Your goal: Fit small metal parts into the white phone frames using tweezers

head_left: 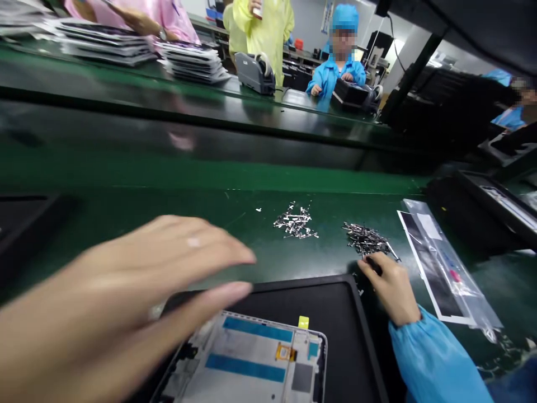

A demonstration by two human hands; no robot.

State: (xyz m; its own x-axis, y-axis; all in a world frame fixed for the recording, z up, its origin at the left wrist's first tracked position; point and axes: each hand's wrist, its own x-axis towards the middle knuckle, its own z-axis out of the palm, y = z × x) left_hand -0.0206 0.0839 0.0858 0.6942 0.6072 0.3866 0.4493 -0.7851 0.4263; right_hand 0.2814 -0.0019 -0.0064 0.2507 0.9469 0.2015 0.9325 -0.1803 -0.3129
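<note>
Black tray (pixel 339 313) holding white tablet frame (pixel 251 364). Left hand (pixel 138 291) spread wide, blurry, over tray's left edge. Right hand (pixel 388 285) pinching at dark screw pile (pixel 364 239) just behind tray, grip unclear.

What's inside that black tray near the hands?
In the black tray lies an opened white tablet frame with blue strips. The left hand covers the tray's left part, so anything there is hidden.

Left hand (pixel 138 291) flat, fingers outstretched, right hand (pixel 388 285) curled, fingertips down
</note>
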